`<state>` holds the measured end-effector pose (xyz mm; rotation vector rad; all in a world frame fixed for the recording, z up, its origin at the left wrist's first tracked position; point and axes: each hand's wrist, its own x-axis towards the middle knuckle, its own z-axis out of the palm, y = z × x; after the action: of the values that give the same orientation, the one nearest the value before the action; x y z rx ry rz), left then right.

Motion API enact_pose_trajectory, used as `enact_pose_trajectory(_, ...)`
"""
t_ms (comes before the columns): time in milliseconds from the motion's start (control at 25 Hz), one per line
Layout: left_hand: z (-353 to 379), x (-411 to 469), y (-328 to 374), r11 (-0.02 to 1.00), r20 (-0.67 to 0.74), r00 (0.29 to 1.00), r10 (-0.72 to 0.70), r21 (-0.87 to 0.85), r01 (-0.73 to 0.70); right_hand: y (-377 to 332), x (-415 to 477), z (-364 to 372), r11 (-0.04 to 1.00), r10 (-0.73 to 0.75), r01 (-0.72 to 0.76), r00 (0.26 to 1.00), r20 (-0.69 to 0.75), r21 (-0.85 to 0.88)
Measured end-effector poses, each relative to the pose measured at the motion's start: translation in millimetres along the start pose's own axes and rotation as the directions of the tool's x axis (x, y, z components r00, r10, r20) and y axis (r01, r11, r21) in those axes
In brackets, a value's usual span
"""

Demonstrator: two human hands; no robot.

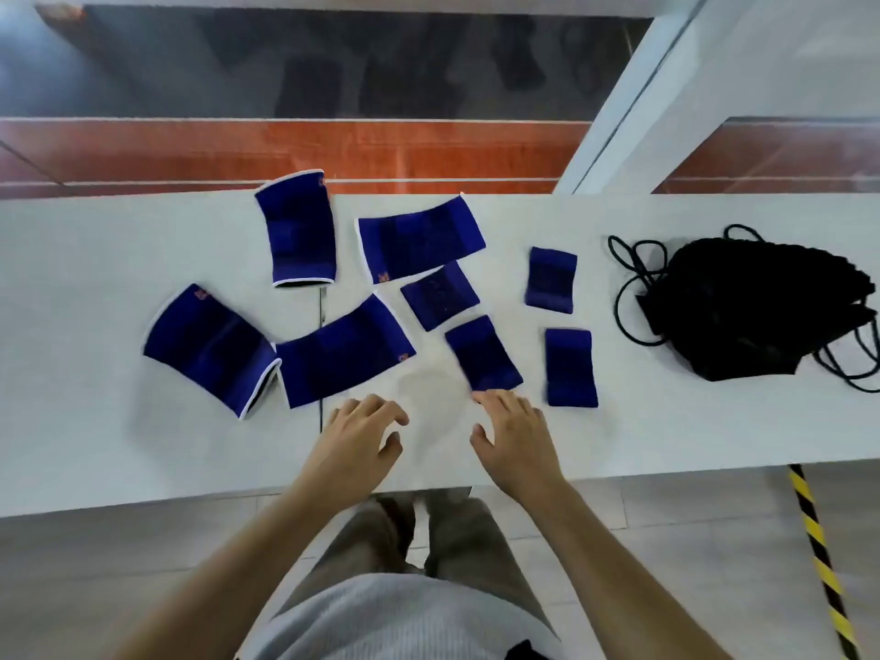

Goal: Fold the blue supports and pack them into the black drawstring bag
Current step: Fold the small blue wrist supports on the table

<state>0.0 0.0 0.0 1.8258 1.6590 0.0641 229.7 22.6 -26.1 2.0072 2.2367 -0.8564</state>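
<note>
1. While lying flat on the white table (95, 445), eight blue supports (343, 350) scattered across its middle.
2. Four large ones with white edging at 10 to 12 o'clock from the hands: two side by side near the far edge, two nearer and touching each other at 10 o'clock.
3. Four small plain ones at 12 to 2 o'clock: two close together, two more further right; nearest small support (483, 352) tilted, at 12 o'clock from the right hand.
4. Black drawstring bag (762, 307) at 2 o'clock, crumpled on the table, well apart from the hands, with cords (633, 288) looped loose on its 9 o'clock side.
5. Left hand (364, 428) over the table, fingers loosely curled, gripping nothing.
6. Right hand (516, 431) relaxed and spread, fingertips (481, 397) at the near edge of the nearest small support; touching or just short, cannot tell; nothing gripped.
7. At 6 o'clock, grey top (405, 621) and brown trousers (371, 531).
8. At 4 o'clock, yellow-and-black striped strip (819, 564) on the floor; beyond the table at 12 o'clock, orange-red floor band (333, 150).
</note>
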Motion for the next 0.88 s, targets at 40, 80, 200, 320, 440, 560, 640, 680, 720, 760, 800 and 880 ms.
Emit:
enact_pose_trajectory(40,8,4,3,1.000,0.029,1.000,0.009,0.013,-0.009,6,2,2,0.999,0.029,-0.029,0.999,0.026,-0.024)
enact_pose_trajectory(80,14,11,9,0.999,0.049,0.999,0.015,0.027,-0.017,12,6,3,0.998,0.058,-0.056,0.998,0.039,-0.042)
enact_pose_trajectory(200,34,26,28,0.996,0.099,0.994,0.053,0.071,-0.060,26,13,10,0.990,0.100,-0.080,0.980,0.170,-0.117)
enact_pose_trajectory(320,46,53,46,0.985,0.085,0.992,0.098,0.132,-0.108,31,18,10,0.985,0.084,-0.043,0.966,0.245,-0.167)
enact_pose_trajectory(440,58,75,56,0.963,0.044,0.989,0.141,0.225,-0.147,42,20,1,0.997,0.017,-0.009,0.995,0.103,-0.080)
enact_pose_trajectory(560,70,89,60,0.930,0.128,0.979,0.159,0.312,-0.192,79,31,-18,0.974,0.217,-0.225,0.948,-0.231,-0.007)
enact_pose_trajectory(640,77,89,61,0.910,0.189,0.970,0.150,0.357,-0.211,105,40,-32,0.873,0.457,-0.484,0.854,-0.248,-0.058)
enact_pose_trajectory(680,79,87,61,0.901,0.202,0.967,0.152,0.374,-0.220,114,44,-35,0.813,0.546,-0.570,0.818,-0.184,-0.121)
enact_pose_trajectory(720,79,84,61,0.896,0.215,0.965,0.151,0.383,-0.225,118,48,-35,0.780,0.594,-0.605,0.796,-0.115,-0.161)
enact_pose_trajectory(760,80,83,61,0.894,0.222,0.963,0.151,0.384,-0.229,122,51,-32,0.775,0.608,-0.612,0.790,-0.076,-0.156)
enact_pose_trajectory(800,80,82,62,0.897,0.236,0.961,0.141,0.380,-0.225,124,52,-29,0.789,0.602,-0.605,0.796,-0.065,-0.108)
enact_pose_trajectory(880,75,83,66,0.924,0.232,0.965,0.124,0.328,-0.197,126,53,-27,0.828,0.561,-0.555,0.822,-0.097,0.085)
